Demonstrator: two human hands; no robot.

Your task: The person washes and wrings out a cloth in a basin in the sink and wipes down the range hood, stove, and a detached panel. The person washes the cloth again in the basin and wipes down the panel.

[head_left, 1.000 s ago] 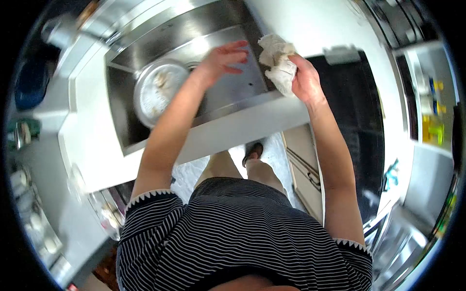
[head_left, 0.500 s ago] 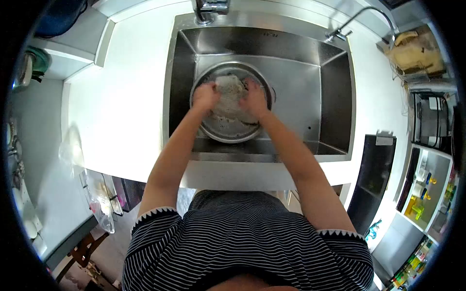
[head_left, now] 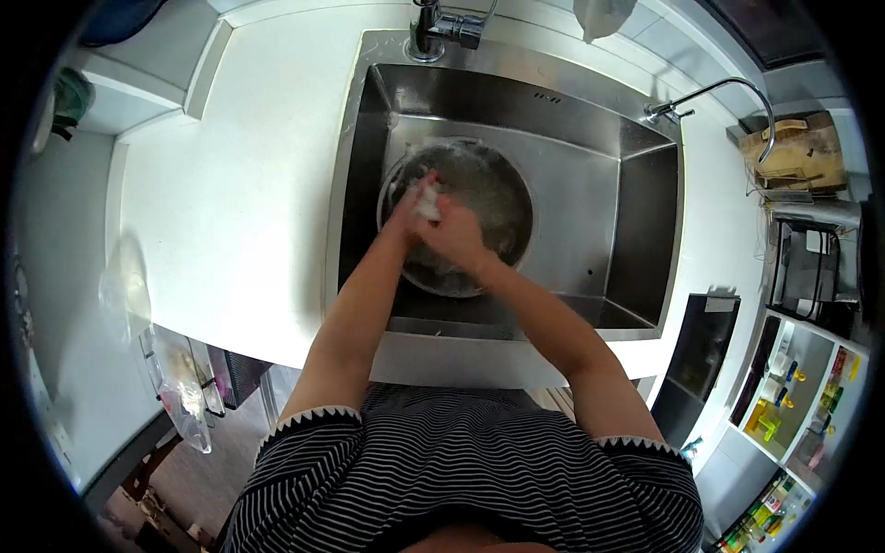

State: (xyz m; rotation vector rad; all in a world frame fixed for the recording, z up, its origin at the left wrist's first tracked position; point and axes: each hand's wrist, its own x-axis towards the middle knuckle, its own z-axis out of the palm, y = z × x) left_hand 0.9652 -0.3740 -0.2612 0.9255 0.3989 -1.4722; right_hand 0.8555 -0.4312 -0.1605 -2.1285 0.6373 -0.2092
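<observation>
A round metal basin [head_left: 502, 244] with cloudy water stands in the left part of the steel sink [head_left: 572, 203]. Over its left half, my left hand [head_left: 412, 214] and my right hand [head_left: 454, 232] are pressed together around a wet whitish cloth [head_left: 429, 201]. Only a small bunched part of the cloth shows between the fingers. Both hands are closed on it and somewhat blurred.
A chrome faucet [head_left: 429, 32] rises behind the sink's left end, and a thin curved tap [head_left: 719, 88] at the back right. White counter [head_left: 230, 184] lies to the left. A wooden board [head_left: 797, 152] and shelves [head_left: 784, 387] are at the right.
The view has swung back over the sink. The cloth went from my right hand into the basin, where it was spread between both hands; now it is bunched up between them.
</observation>
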